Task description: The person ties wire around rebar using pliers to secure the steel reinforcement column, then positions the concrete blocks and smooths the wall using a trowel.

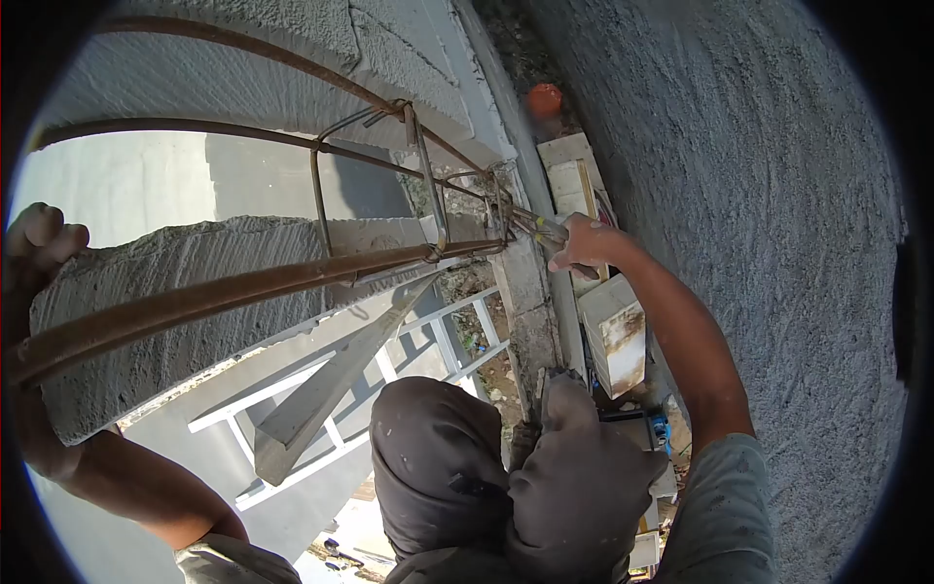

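My right hand is wrapped round the handles of a metal hand tool, right of centre. The tool's front end is at the rusty rebar cage, where bars and a tie meet; its jaws are too small to make out. At the far left, my left hand has its fingers bent over the end of a rough concrete block or beam. Long rusty bars run from the left edge to the joint, with square stirrups round them.
A narrow concrete wall top runs down between my knees. Below stand a white ladder and a grey plank. White boxes and an orange object lie in the gap beside the rough grey wall.
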Available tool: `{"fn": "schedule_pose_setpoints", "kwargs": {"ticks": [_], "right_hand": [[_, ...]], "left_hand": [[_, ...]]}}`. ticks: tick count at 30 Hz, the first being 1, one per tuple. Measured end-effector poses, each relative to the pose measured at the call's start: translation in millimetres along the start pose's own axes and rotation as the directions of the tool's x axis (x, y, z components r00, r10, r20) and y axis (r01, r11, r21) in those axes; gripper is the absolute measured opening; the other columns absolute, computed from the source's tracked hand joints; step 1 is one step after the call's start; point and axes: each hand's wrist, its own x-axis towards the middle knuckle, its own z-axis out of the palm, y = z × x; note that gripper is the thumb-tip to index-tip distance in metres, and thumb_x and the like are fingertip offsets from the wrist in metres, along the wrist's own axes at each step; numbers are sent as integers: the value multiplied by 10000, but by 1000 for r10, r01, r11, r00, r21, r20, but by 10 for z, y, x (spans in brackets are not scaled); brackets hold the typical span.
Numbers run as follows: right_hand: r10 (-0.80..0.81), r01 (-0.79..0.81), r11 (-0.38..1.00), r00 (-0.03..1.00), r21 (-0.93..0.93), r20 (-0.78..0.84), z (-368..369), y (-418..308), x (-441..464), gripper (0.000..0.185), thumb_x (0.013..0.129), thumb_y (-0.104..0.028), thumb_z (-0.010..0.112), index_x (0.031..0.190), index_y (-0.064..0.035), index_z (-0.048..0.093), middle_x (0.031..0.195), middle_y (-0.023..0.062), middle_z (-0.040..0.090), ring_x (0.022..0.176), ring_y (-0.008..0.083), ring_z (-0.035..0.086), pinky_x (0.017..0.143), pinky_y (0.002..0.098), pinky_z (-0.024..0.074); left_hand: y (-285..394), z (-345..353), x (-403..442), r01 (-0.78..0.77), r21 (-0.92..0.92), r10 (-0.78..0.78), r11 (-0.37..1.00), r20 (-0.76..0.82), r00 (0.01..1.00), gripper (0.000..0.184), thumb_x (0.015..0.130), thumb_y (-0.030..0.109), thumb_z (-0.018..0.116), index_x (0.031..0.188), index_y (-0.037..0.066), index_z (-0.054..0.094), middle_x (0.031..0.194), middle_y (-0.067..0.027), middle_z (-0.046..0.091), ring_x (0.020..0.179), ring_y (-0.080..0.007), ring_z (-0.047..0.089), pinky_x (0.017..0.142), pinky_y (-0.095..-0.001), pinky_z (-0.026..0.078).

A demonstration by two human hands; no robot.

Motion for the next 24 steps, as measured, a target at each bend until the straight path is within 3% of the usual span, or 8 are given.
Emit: {"fn": "schedule_pose_setpoints", "kwargs": {"ticks": [4,7,12,15,17,19,21,24], "right_hand": [[-4,4,1000,1000,-17,8,51,57,-3,519,671,-163,880,981,89,548,711,143,667,581,211,651,518,354,510],[21,-21,1000,1000,4,-10,159,123,64,721,646,-127,892,1156,136,455,774,172,676,581,225,651,532,367,508],[-87,80,970,996,-230,-23,22,-115,-237,741,665,-83,840,1260,83,429,861,171,666,662,244,668,612,399,523],[-525,69,508,816,-859,-245,232,12,-183,595,719,-116,756,1239,14,497,898,166,651,791,293,681,688,437,530],[-727,-126,283,618,-951,-299,323,134,-95,532,732,-164,720,1199,7,532,961,160,635,862,280,667,708,453,523],[-777,-222,234,543,-947,-319,352,141,-11,476,735,-173,697,1157,-1,560,968,153,630,869,269,657,694,451,513],[-679,-194,342,625,-919,-385,346,162,59,420,728,-144,685,1113,-11,582,918,143,635,811,258,652,648,432,499],[-378,84,722,879,-686,-290,171,184,131,314,747,-90,651,1052,-26,611,779,95,605,655,186,595,558,383,463]], "left_hand": [[142,148,-150,134,228,-113,964,-106,988,867,789,602,688,1373,13,436,1207,-192,577,1071,-279,619,886,-375,558],[132,494,-174,114,368,22,923,-346,938,940,785,564,708,1448,21,323,1149,-182,571,1051,-239,613,876,-357,556],[159,548,-107,29,363,117,931,-374,920,909,769,465,774,1422,-9,356,1068,-202,635,925,-277,682,801,-394,586],[215,556,-90,47,363,97,930,-369,924,624,794,393,775,1215,-24,581,1017,-170,663,904,-260,676,815,-391,551],[233,486,-122,138,447,30,884,-347,937,658,795,491,734,1176,-30,604,1036,-160,659,940,-267,669,864,-428,540],[320,592,-113,185,413,4,892,-416,909,559,795,466,737,1039,-32,664,1025,-137,668,936,-253,665,885,-413,509],[324,595,-102,170,399,7,901,-405,914,546,794,447,744,1055,-24,658,1026,-129,672,937,-246,662,891,-399,497],[342,600,-89,144,383,21,913,-397,918,530,788,419,755,1078,-13,650,1039,-117,679,940,-232,656,892,-378,488]]}}
